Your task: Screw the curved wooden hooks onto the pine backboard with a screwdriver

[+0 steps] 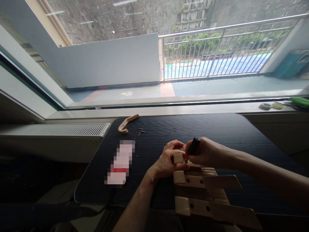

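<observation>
A pale wooden rack with flat slats and curved hook ends lies on the black table in front of me. My left hand is closed on a small wooden hook piece at the rack's far end. My right hand grips a black-handled screwdriver, its tip down beside that piece. The tip itself is hidden between my fingers.
A loose curved wooden hook and a few small screws lie at the table's far left. A blurred white and red packet lies left of my hands. A radiator stands left; tape rolls rest on the window sill.
</observation>
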`<move>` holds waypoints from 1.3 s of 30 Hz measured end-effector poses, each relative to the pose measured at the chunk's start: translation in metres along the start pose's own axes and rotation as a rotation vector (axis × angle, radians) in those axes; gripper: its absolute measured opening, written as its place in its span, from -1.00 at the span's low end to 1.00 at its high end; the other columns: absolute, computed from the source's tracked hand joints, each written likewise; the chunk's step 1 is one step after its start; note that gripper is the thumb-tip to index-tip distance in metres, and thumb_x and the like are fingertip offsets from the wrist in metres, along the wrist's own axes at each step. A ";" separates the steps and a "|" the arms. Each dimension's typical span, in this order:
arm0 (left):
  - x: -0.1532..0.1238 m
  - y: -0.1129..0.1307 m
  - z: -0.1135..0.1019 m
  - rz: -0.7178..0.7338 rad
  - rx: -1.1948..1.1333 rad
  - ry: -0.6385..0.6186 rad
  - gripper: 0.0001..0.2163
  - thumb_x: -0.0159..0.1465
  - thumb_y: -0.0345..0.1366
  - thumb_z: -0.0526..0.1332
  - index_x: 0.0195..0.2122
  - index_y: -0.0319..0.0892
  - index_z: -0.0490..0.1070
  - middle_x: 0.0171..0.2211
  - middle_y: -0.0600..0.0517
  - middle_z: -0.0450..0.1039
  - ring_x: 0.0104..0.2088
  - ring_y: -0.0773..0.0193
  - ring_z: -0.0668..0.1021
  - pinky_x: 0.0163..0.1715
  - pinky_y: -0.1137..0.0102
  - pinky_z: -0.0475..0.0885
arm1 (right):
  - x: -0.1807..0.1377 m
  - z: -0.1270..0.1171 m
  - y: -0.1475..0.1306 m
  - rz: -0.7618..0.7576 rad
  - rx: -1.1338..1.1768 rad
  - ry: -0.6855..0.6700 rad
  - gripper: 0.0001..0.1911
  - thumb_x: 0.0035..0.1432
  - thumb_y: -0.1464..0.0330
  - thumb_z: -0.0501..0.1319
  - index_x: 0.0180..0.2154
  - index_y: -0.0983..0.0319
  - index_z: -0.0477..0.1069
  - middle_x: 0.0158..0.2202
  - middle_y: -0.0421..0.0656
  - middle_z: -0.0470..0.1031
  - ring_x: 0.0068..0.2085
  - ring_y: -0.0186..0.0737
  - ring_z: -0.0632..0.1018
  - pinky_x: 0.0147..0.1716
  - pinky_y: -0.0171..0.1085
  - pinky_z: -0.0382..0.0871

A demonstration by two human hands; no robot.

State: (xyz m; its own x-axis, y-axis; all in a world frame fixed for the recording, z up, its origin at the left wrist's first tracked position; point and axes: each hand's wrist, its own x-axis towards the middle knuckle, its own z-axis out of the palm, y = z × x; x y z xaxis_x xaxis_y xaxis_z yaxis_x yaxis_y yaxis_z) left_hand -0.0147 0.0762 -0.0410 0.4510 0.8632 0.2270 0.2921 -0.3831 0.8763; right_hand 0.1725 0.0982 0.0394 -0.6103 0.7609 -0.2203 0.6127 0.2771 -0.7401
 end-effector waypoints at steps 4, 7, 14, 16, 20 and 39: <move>0.000 0.001 -0.001 -0.014 -0.001 -0.010 -0.73 -0.03 -0.22 0.40 -0.27 -0.09 0.52 0.08 -0.02 0.22 0.17 0.10 0.21 0.20 0.27 0.10 | 0.001 0.002 0.007 0.013 0.029 -0.003 -0.80 -0.01 0.34 0.13 -0.37 0.32 0.44 -0.57 -0.26 0.31 -0.52 -0.40 0.29 -0.58 -0.41 0.11; 0.000 0.003 -0.002 -0.030 -0.005 -0.020 -0.71 -0.02 -0.22 0.40 -0.24 -0.08 0.52 0.09 -0.02 0.22 0.18 0.10 0.20 0.20 0.26 0.09 | 0.002 0.003 0.010 0.035 0.053 0.002 -0.81 -0.02 0.36 0.13 -0.36 0.32 0.44 -0.56 -0.26 0.32 -0.51 -0.39 0.30 -0.58 -0.41 0.11; 0.000 0.002 -0.001 -0.022 -0.012 -0.015 -0.74 -0.04 -0.23 0.40 -0.30 -0.12 0.52 0.08 -0.03 0.22 0.16 0.09 0.21 0.19 0.27 0.10 | 0.000 0.001 0.001 0.016 -0.014 0.002 -0.81 -0.04 0.34 0.15 -0.40 0.32 0.45 -0.60 -0.28 0.29 -0.54 -0.42 0.25 -0.59 -0.43 0.08; 0.000 0.001 0.000 -0.013 -0.011 -0.009 -0.77 -0.03 -0.23 0.40 -0.34 -0.14 0.51 0.07 -0.04 0.23 0.15 0.09 0.22 0.19 0.27 0.11 | -0.002 0.000 -0.004 -0.004 -0.081 -0.002 -0.83 -0.06 0.34 0.17 -0.43 0.32 0.44 -0.61 -0.28 0.29 -0.54 -0.44 0.23 -0.59 -0.43 0.08; 0.000 0.000 0.001 -0.002 -0.027 0.019 -0.73 -0.02 -0.23 0.39 -0.28 -0.14 0.50 0.06 -0.07 0.26 0.16 0.10 0.22 0.18 0.26 0.11 | -0.007 -0.002 -0.010 -0.056 -0.177 -0.027 -0.81 -0.02 0.30 0.18 -0.43 0.31 0.43 -0.55 -0.24 0.38 -0.51 -0.42 0.26 -0.54 -0.42 0.12; -0.001 0.001 0.010 -0.024 -0.164 0.103 -0.89 0.00 -0.29 0.37 -0.45 -0.14 0.51 -0.01 -0.01 0.32 0.17 0.10 0.20 0.18 0.23 0.11 | -0.021 -0.038 -0.069 -0.450 -0.851 -0.066 -0.77 0.00 0.53 0.17 -0.29 0.15 0.44 -0.42 -0.25 0.45 -0.51 -0.40 0.39 -0.59 -0.37 -0.03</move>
State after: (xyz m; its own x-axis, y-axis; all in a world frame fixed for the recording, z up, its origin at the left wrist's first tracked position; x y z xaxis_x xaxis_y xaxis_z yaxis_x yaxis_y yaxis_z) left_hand -0.0058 0.0718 -0.0445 0.3541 0.9038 0.2404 0.1567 -0.3108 0.9375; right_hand 0.1621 0.0855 0.1194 -0.8881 0.4519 -0.0833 0.4572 0.8872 -0.0614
